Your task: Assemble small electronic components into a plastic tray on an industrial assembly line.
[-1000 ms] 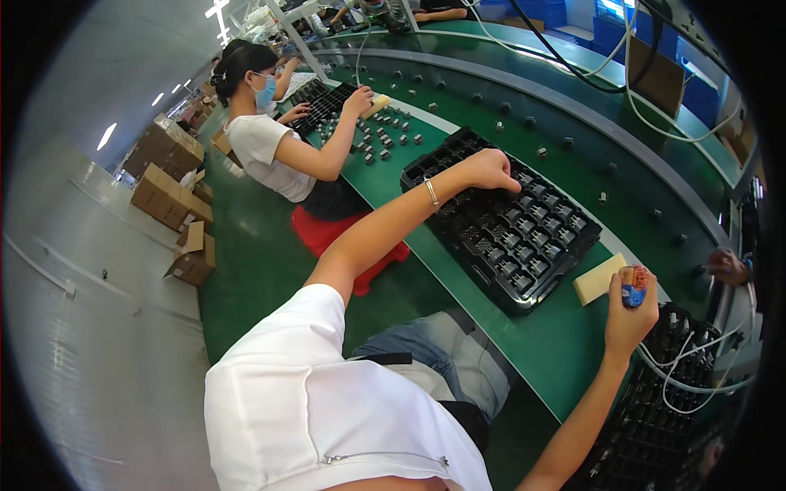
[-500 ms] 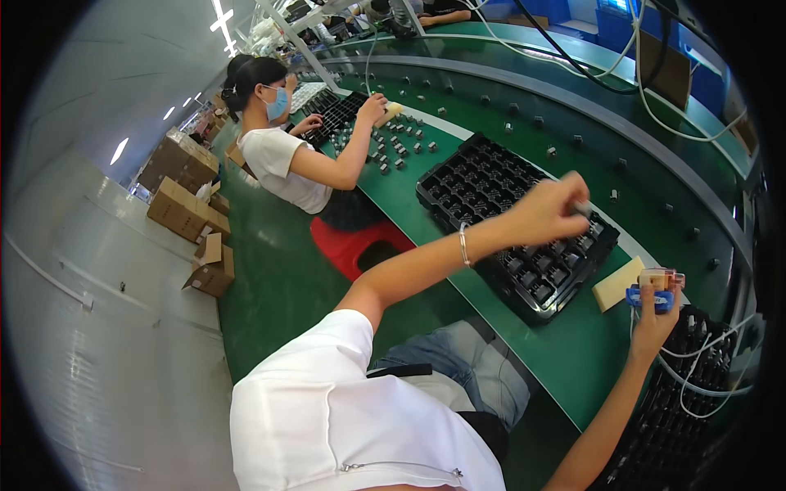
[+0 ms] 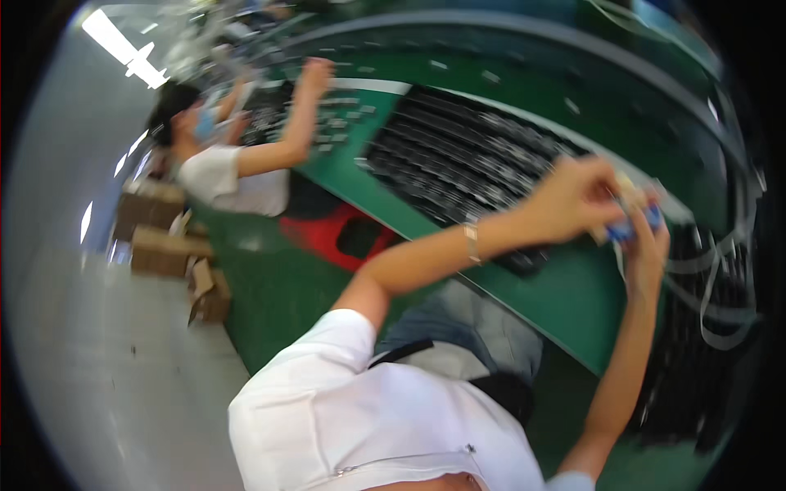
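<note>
Motion blurs the whole view. My left hand [image 3: 575, 200], with a bracelet at the wrist, has its fingers pinched together against a small blue fixture with a clear and yellowish top [image 3: 624, 229]. Whatever lies between those fingertips is hidden. My right hand [image 3: 648, 252] grips the fixture from below and from the right, and a white cable hangs from it. Beside my left forearm, on the green bench, lies a black compartment tray [image 3: 458, 155] holding dark, partly shiny parts.
A conveyor [image 3: 524, 78] carrying small parts runs behind the green bench [image 3: 565, 303]. On the left, a co-worker in a white shirt [image 3: 237, 176] works among scattered parts, near a red stool [image 3: 336, 237]. More black trays [image 3: 696, 352] and white cables sit at the right. Cartons [image 3: 160, 250] stand beyond.
My left hand has moved right from over the tray to the fixture in my right hand. The fixture has shifted a little left and up in view, and the whole view has turned.
</note>
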A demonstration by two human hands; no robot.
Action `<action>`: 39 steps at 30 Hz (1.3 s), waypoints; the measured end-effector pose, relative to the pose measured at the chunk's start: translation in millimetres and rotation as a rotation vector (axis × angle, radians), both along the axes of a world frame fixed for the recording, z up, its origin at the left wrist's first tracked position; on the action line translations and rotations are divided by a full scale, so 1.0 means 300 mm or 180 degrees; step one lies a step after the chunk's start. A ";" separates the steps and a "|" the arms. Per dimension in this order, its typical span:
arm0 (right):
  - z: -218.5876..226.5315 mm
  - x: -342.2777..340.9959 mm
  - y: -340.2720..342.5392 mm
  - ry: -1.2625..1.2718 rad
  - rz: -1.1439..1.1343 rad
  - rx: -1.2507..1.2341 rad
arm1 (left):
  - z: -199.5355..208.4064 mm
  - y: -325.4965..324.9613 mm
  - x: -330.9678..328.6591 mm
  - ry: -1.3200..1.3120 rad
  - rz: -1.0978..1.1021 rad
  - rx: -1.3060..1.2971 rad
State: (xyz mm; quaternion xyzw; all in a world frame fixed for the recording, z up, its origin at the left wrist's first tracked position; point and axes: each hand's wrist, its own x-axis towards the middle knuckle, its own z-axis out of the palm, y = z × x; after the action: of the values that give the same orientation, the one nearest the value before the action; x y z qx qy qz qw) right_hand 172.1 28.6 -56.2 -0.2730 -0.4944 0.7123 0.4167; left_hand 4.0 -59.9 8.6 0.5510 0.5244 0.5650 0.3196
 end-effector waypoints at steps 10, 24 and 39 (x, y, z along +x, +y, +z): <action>-0.010 -0.007 0.019 0.0032 0.0359 -0.0064 | -0.059 -0.007 -0.020 0.0148 0.0090 -0.0414; -0.005 -0.012 0.016 0.0127 0.0673 -0.0177 | -0.069 -0.011 -0.037 -0.0296 -0.0121 -0.0696; 0.015 0.021 0.064 -0.0250 -0.0123 0.0199 | -0.024 -0.073 -0.073 0.0606 0.0370 -0.0244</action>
State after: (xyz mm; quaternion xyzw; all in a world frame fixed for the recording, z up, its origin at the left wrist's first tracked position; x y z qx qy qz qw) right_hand 178.3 47.8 -51.8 -0.2971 -0.5270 0.6771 0.4190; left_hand -17.8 -81.9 1.4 0.5582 0.6047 0.5072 0.2559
